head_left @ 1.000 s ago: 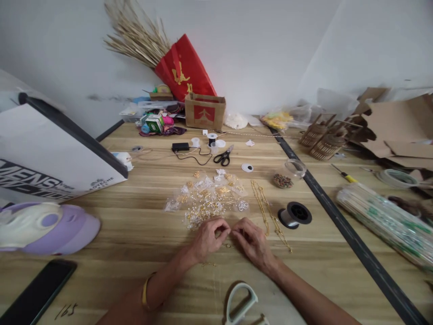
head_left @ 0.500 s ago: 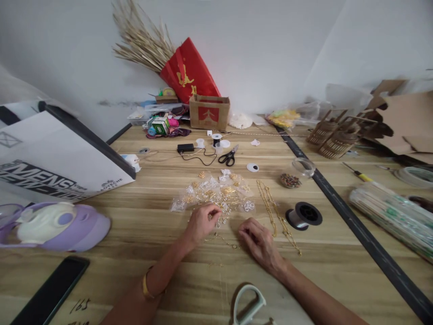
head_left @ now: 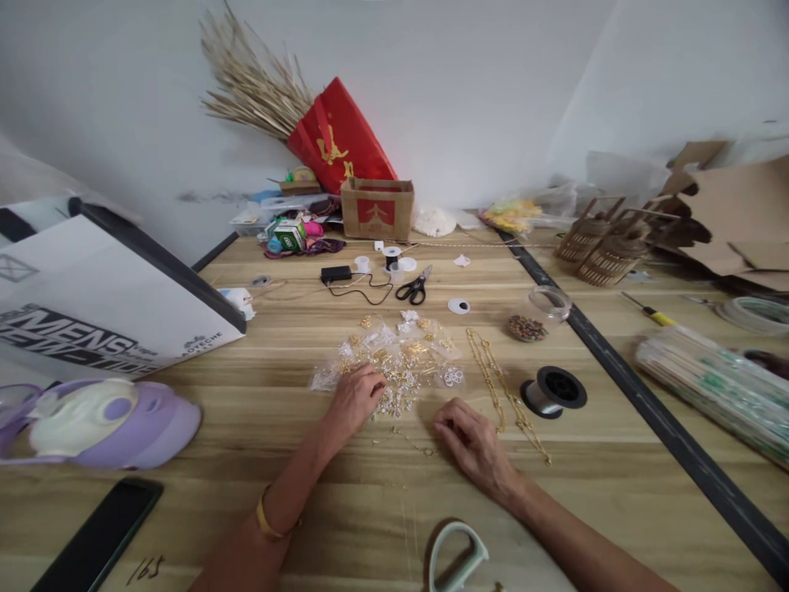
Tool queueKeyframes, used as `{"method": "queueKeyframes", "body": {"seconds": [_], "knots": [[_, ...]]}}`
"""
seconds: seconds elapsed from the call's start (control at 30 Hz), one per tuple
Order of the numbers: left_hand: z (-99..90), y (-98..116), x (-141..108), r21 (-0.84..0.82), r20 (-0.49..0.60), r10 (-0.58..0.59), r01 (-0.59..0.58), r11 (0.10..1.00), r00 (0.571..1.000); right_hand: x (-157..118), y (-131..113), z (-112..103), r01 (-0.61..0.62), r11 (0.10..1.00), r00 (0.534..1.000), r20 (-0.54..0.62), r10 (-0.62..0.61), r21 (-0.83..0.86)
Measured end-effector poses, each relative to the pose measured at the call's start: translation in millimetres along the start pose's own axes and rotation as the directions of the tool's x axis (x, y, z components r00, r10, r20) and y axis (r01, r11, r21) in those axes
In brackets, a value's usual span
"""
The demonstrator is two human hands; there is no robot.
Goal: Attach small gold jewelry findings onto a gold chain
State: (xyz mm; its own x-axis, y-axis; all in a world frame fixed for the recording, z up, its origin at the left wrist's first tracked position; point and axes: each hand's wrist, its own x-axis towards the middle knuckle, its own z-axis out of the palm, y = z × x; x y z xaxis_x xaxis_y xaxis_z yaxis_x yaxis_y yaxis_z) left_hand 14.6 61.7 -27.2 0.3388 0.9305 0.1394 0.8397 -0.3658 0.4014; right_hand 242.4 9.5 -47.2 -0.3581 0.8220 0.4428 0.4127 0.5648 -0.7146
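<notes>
My left hand [head_left: 356, 398] is at the lower left edge of a spread of small clear and gold beads [head_left: 400, 382], its fingers bent together; whatever they pinch is too small to make out. My right hand [head_left: 472, 440] rests on the wooden table with its fingers curled, and what they hold, if anything, is hidden. Between the hands lies a short thin gold chain [head_left: 403, 440]. Longer gold chains [head_left: 490, 374] stretch out beyond my right hand. A black spool of wire [head_left: 551, 392] sits to their right.
Black scissors [head_left: 414, 288] and a jar of mixed beads [head_left: 528, 327] lie behind. A phone [head_left: 99, 534] and a purple cap-like item [head_left: 154, 423] are at the left. A pale green handle [head_left: 454, 555] stands at the front edge. Wrapped sticks [head_left: 715, 386] lie right.
My left hand has moved a little to the left and its fingers now reach lower over the beads. My right hand has stayed in place. The view has shifted slightly.
</notes>
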Motion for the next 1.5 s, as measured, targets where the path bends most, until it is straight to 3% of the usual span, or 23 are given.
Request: {"method": "queueKeyframes", "body": {"seconds": [0.27,0.43,0.87,1.3,1.5], "knots": [[8.3,1,3,-0.152,-0.027,0.069,-0.073,0.986,0.997,1,1,0,-0.007,1.000,1.000,0.021,0.007,-0.004],[7.2,-6,3,-0.202,-0.041,0.047,-0.055,0.978,0.998,1,2,-1,-0.018,1.000,1.000,0.025,0.018,0.017],[8.0,-2,2,-0.061,-0.028,0.069,-0.071,0.996,0.997,1,2,0,-0.019,0.999,1.000,0.023,0.018,0.031],[15.1,1,2,-0.055,-0.048,0.185,-0.188,0.981,0.981,0,6,0,-0.014,1.000,0.999,0.038,0.013,0.028],[10.6,5,2,-0.127,-0.092,0.150,-0.161,0.979,0.984,1,5,0,-0.006,1.000,1.000,0.030,0.005,0.029]]}}
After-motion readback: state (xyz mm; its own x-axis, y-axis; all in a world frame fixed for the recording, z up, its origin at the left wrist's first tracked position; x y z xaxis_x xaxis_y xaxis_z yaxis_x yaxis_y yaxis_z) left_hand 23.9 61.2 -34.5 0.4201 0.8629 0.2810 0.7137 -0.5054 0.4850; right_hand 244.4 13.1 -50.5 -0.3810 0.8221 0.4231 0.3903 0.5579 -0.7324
